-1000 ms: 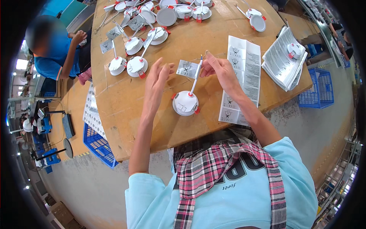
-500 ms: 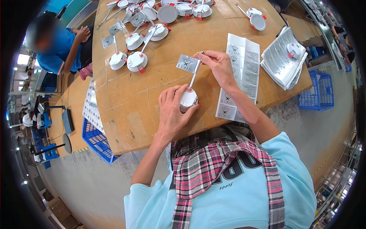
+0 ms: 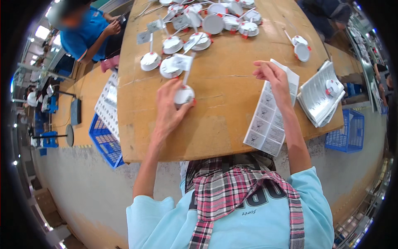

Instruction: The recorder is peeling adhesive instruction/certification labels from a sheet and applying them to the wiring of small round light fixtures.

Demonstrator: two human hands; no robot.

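Note:
My left hand grips a round white downlight with red clips, low over the wooden table. A white cable rises from the light, with a silver label blurred near its upper end. Directly beyond are two finished-looking white lights, one a labelled downlight at the left. My right hand hovers above a long sheet of silver-and-white labels; its fingers are loosely extended, and nothing shows in them.
Many more downlights crowd the far side of the table. At the right lies a thick stack of label sheets with a light on top. Blue crates stand beside the table. A person in blue sits at the far left.
My left hand has carried the downlight leftward, toward the other lights. My right hand has let go of the cable's label and moved right, over the label sheet. The view has shifted too.

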